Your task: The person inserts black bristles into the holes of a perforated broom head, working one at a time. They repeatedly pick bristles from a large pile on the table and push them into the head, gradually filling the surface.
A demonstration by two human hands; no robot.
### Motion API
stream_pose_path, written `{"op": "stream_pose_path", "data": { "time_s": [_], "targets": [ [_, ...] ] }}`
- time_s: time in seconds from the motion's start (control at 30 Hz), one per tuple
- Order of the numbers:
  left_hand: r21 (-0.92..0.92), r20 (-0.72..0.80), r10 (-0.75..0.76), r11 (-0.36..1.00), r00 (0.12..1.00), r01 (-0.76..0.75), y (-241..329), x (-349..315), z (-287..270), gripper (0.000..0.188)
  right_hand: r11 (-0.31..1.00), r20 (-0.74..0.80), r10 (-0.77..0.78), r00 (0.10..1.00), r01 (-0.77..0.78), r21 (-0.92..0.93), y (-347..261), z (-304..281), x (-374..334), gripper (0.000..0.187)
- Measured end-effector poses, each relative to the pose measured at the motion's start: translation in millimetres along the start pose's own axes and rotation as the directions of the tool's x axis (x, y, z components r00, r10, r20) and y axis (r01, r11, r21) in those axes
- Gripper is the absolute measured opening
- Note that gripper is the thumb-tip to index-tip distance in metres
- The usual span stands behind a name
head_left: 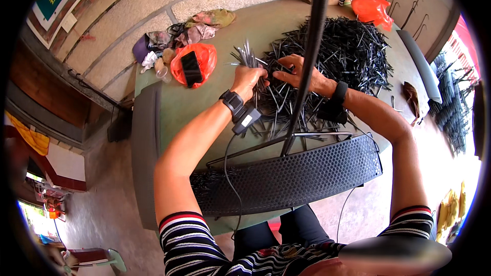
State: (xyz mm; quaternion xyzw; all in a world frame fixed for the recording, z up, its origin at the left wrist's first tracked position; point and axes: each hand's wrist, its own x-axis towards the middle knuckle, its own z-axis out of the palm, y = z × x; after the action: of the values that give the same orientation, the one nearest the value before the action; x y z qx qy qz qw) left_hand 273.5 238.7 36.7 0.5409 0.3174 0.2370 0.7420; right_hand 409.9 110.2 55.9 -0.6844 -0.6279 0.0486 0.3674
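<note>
My left hand (249, 79) is closed around a bundle of thin dark strips (247, 55), whose pale, shiny ends fan out above the fist. Just to its right, my right hand (300, 74) has its thumb and forefinger curved and apart, close to the bundle and over the edge of a big loose pile of black strips (353, 51). Whether a single strip lies between those fingers is too small to make out. More strips lie scattered below both hands. Each wrist wears a black band, and a small dark box with a cable hangs by the left one.
A black perforated metal tray (291, 174) spans the table's near edge, some strips at its left end. A dark upright pole (310, 46) rises in front of the pile. A phone (192, 68) lies on a red plastic bag (207, 56) beside crumpled cloths (197, 31). Another red bag (372, 9) sits far right.
</note>
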Motion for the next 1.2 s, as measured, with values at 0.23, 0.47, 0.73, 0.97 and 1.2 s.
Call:
{"op": "stream_pose_path", "data": {
  "time_s": [0.23,0.47,0.73,0.97,1.2],
  "targets": [
    [0.495,-0.038,0.163,0.86,0.986,-0.123,-50,15,-58,0.023,0.982,0.267,0.061,0.962,-0.106,0.158,19,57,32,0.081],
    [0.592,0.011,0.55,0.669,0.835,-0.449,-82,6,-69,0.026,0.874,0.394,0.197,0.898,-0.343,0.345,-13,114,45,0.127],
    [0.538,-0.136,0.561,0.734,0.817,-0.414,-116,-11,-85,0.045,0.702,0.196,0.238,0.951,-0.308,0.642,-12,172,41,0.053],
    [0.615,-0.156,0.351,0.766,0.923,-0.187,-125,-10,-95,0.031,0.754,0.33,0.074,0.941,-0.269,0.599,-11,166,39,0.02],
    [0.572,0.08,0.292,0.77,0.953,-0.284,-103,-5,-110,0.024,0.842,0.298,0.135,0.945,-0.268,0.467,-8,142,56,0.021]
  ]
}}
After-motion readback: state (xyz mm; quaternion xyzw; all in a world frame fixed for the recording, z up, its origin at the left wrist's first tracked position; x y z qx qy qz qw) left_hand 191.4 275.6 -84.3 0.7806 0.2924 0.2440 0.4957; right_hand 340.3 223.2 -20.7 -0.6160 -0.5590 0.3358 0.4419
